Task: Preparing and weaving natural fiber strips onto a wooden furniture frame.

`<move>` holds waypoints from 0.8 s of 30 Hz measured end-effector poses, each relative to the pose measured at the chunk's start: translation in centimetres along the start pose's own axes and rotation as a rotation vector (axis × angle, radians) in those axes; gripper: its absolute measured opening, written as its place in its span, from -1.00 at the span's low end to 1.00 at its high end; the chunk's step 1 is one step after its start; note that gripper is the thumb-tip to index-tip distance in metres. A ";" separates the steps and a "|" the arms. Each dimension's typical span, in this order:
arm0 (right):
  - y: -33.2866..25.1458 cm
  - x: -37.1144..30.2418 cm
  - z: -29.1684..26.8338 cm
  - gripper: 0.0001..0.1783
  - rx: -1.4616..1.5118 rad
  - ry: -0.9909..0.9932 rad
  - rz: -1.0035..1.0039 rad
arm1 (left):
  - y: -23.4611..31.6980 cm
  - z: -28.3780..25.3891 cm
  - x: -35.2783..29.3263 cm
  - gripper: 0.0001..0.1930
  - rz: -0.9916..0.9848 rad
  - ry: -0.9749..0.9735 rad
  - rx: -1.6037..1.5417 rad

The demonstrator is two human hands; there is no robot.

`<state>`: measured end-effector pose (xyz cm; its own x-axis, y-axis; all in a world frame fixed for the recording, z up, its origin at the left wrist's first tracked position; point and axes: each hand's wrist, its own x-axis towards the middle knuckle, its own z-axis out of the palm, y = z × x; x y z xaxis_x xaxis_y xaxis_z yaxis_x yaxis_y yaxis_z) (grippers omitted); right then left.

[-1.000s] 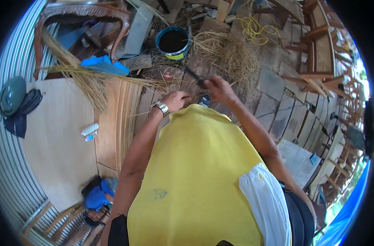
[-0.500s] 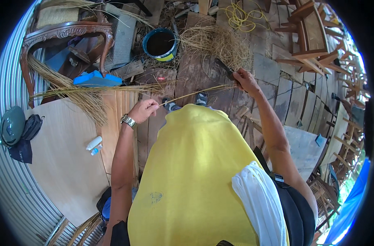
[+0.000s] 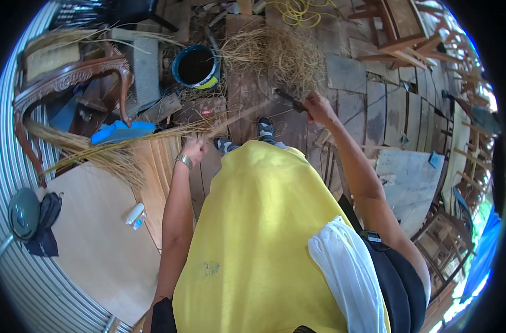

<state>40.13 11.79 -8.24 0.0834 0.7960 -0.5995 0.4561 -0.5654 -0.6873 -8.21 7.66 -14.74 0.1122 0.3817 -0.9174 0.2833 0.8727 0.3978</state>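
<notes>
My left hand [image 3: 194, 150], with a metal watch at the wrist, is closed on a thin cane strip [image 3: 239, 117]. The strip slants up and to the right, smeared by motion, with its far end close to a dark knife [image 3: 289, 100]. My right hand [image 3: 319, 109] grips the knife by its handle, the blade pointing left. Just beyond my left hand lies a bundle of long cane strips [image 3: 108, 146], stretching off to the left. Whether the blade touches the strip I cannot tell.
A blue bucket [image 3: 209, 82] with dark contents stands ahead, beside a heap of shavings [image 3: 275, 55]. Left are a carved wooden chair frame [image 3: 72, 71], a blue dustpan-like piece [image 3: 122, 132] and a plywood sheet [image 3: 97, 222] bearing a white bottle [image 3: 134, 212]. Wooden chairs [image 3: 397, 45] crowd the far right.
The strip, sharp and stretched between both hands before, is now blurred and angled more steeply. My right hand and knife have shifted left; my left hand has turned more knuckles-up. The view has tilted slightly.
</notes>
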 end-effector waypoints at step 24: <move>-5.0 -5.3 11.8 -0.75 0.809 -0.330 -0.190 | 10.9 15.4 -8.1 -0.76 0.733 0.135 0.614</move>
<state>26.93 7.80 -6.48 -0.2463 0.8595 -0.4478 -0.3387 -0.5092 -0.7912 8.66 9.43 -3.15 0.3598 0.8336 -0.4190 0.6396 0.1066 0.7613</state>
